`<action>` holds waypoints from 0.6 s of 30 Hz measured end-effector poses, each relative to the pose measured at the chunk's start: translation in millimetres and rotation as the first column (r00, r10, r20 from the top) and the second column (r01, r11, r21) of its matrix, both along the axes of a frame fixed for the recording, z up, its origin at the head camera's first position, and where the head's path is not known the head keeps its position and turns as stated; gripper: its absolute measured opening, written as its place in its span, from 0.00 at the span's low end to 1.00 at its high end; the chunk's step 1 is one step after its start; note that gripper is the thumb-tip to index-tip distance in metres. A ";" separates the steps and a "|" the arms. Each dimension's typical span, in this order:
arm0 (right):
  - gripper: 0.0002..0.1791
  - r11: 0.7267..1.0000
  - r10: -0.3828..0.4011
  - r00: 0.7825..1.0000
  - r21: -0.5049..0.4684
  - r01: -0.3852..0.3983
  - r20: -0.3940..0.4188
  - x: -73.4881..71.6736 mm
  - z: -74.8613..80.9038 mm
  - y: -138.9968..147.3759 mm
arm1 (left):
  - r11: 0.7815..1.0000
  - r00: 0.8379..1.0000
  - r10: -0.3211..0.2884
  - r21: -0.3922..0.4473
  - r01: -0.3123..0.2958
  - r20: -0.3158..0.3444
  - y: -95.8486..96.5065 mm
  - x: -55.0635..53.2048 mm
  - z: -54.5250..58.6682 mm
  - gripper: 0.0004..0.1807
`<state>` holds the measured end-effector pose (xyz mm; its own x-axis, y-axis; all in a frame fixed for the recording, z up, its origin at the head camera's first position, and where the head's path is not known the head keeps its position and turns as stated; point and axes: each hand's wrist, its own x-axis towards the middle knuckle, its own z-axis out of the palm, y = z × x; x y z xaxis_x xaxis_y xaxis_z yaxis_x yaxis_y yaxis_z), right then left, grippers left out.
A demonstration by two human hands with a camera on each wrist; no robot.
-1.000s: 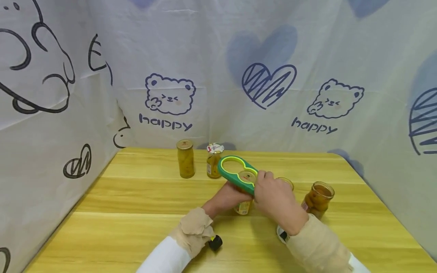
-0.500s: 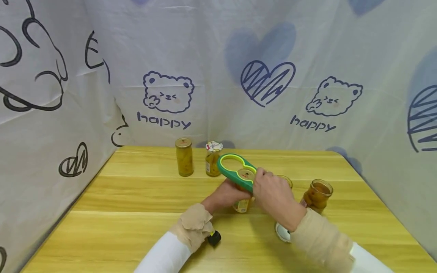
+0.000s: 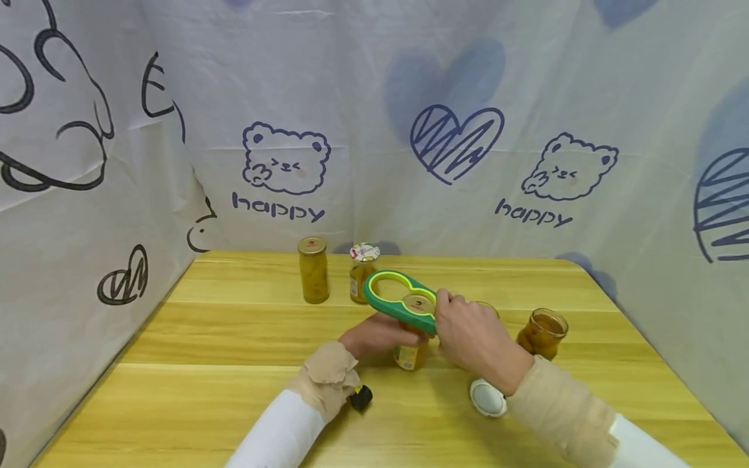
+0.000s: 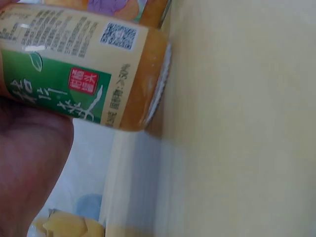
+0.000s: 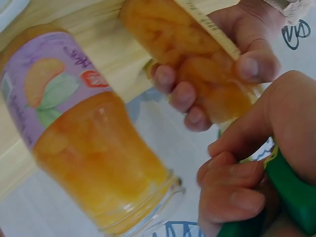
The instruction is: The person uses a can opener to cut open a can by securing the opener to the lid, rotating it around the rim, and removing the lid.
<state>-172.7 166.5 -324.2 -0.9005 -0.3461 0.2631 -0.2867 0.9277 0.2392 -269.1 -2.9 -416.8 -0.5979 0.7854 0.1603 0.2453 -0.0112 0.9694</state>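
Right hand [image 3: 476,338]: I have its fingers curled round the near end of the green tool, a firm grip with no gap to spare.
Green tool [image 3: 398,313]: lies nearly level, its long axis running from my right hand away to the far left, yellow-lined openings facing up.
Gold lid [image 3: 419,303]: seen through the opening next to my right hand, just left of those knuckles; the larger opening reaches beyond it.
Held jar [image 4: 81,69]: directly below the tool, long axis roughly upright and so crosswise to it. I cannot tell whether its base rests fully on the counter [image 3: 234,364].
Left hand [image 3: 377,335]: wrapped round the jar's body beneath the lid; of my two hands, the right is nearer the lid's level.
Purple-label jar [image 5: 98,138]: just beyond the right hand, its glass mouth bare.
Uncapped jar [image 3: 541,338]: farther right.
Loose lid [image 3: 488,398]: pale face up, near the right wrist.
Rear jars: tall one [image 3: 314,270] and white-lidded one [image 3: 363,279], both capped.
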 end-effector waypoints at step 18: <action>0.16 0.999 0.031 0.996 0.011 -0.032 0.087 -6.7 5.1 8.2 | 0.996 0.995 -0.094 0.004 0.093 0.027 -1.6 -6.6 4.0 0.25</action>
<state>-179.4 174.7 -319.1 -0.9084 -0.3776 0.1794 -0.3361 0.9148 0.2239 -275.7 -4.5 -412.9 -0.5261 0.8376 0.1473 0.2163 -0.0358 0.9757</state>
